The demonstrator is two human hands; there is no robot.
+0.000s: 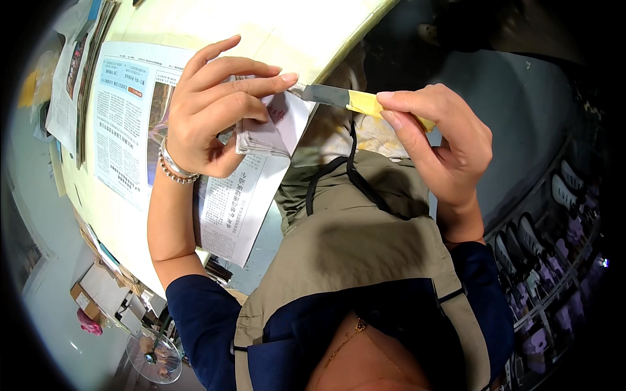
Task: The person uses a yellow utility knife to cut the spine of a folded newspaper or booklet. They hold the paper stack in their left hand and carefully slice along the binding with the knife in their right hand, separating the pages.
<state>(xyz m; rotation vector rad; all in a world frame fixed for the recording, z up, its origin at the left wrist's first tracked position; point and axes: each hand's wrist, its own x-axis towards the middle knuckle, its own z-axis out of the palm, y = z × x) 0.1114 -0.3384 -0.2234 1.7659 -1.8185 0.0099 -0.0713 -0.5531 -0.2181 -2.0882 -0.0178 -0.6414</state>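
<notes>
My right hand (443, 133) pinches a short flat knife by its yellow-wrapped handle (365, 103), thumb and fingers pressed together. Its dark grey blade (326, 95) points left, with the tip close to the fingertips of my left hand (218, 107). That left hand is curled round a folded white piece with layered edges and faint reddish marks (277, 127); I cannot tell whether it is paper or cloth. One of its fingers stands raised. Under the left hand, a newspaper sheet (238, 205) hangs over the table edge.
A pale yellow table (274, 32) curves along the left and top, with another newspaper (124, 124) and stacked papers (88, 85) on it. Racks of shoes (528, 241) stand at the right. A fan (153, 357) and a cardboard box (91, 296) are at the lower left.
</notes>
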